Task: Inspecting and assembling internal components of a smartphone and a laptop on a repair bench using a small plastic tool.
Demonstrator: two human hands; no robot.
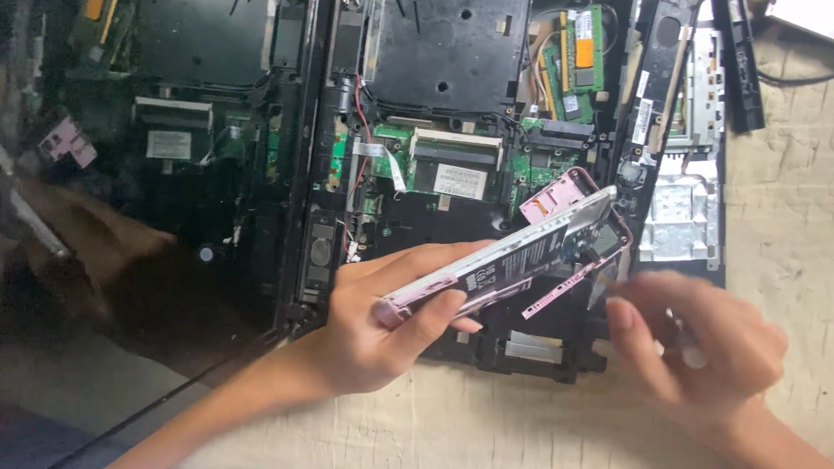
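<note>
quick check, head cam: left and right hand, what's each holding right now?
Left hand: closed on the opened pink phone, held above the laptop chassis.
Right hand: fingers pinched on a thin tool, blurred, at the phone's end.

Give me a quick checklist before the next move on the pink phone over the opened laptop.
1. Left hand grips the pink phone: ok, fingers wrap its lower end, phone tilted on edge.
2. Right hand holds a tool: cannot tell, blurred; something thin shows between the fingers.
3. Tool tip on the phone: cannot tell, that spot is smeared.
4. Phone back is off: ok, its internal parts are exposed.
5. Surface beneath free of loose parts: not ok, the opened laptop with bare circuit boards lies right under the phone.
6. Metal bracket out of the way: ok, it lies right of the phone, apart from both hands.
</note>
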